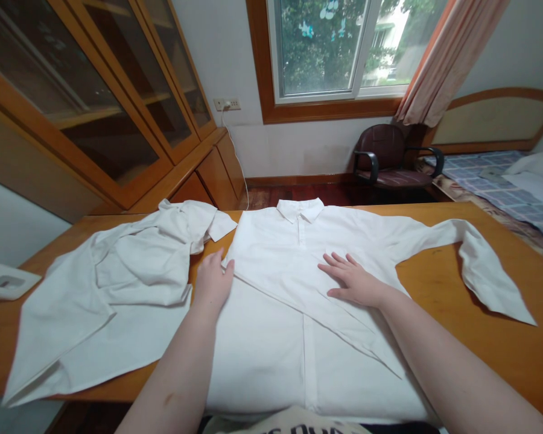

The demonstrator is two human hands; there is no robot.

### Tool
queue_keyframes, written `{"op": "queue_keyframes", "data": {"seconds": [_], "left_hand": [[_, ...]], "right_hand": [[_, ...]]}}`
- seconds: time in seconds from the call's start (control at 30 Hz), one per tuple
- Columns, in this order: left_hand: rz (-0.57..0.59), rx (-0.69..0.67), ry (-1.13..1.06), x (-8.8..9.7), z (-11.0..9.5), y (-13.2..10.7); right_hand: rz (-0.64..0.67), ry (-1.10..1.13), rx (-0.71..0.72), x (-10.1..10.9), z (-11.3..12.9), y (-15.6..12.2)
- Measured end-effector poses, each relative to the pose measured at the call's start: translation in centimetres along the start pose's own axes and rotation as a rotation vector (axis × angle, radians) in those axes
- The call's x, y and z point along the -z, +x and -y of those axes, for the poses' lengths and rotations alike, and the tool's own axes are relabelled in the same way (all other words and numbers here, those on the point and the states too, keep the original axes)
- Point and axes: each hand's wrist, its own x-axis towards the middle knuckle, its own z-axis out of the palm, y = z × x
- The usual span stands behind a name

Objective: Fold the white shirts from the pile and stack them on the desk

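A white collared shirt (280,253) lies flat, front up, on the wooden table (434,283), its collar pointing away from me. Its left sleeve is folded diagonally across the body, and its right sleeve (479,259) stretches out over the table. My left hand (213,278) rests flat at the shirt's left edge, at the fold's upper end, fingers together. My right hand (353,278) lies open with fingers spread, pressing on the shirt's chest and the folded sleeve. A second white shirt (117,283) lies rumpled to the left, touching the first.
A white flat device (4,280) sits at the table's left edge. Glass-door wooden cabinets (117,102) stand on the left. Beyond the table are a dark armchair (389,157), a window, a curtain and a bed (502,181) at right.
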Motion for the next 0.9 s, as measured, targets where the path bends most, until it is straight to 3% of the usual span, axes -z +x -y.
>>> {"op": "queue_keyframes", "data": {"seconds": [0.1, 0.17, 0.23, 0.4, 0.53, 0.7, 0.9], "left_hand": [[0.243, -0.198, 0.212, -1.3, -0.3, -0.5], [0.37, -0.219, 0.372, -2.2, -0.1, -0.8], [0.423, -0.212, 0.483, -2.8, 0.3, -0.9], [0.432, -0.249, 0.56, -2.9, 0.9, -0.9], [0.4, -0.231, 0.579, -2.9, 0.2, -1.2], [0.406, -0.28, 0.595, -3.3, -0.1, -1.4], [0.357, -0.189, 0.673, -3.6, 0.2, -1.3]], "right_hand": [[-0.046, 0.032, -0.017, -0.1, -0.2, 0.1], [-0.069, 0.039, -0.018, -0.1, -0.2, 0.1], [-0.102, 0.028, -0.018, 0.0, 0.1, 0.1], [-0.262, 0.01, -0.169, 0.8, 1.1, 0.0], [-0.208, 0.039, -0.32, 1.4, 1.6, -0.1], [-0.186, 0.04, -0.379, 1.8, 1.8, -0.2], [-0.141, -0.023, -0.455, 1.8, 2.1, 0.0]]}}
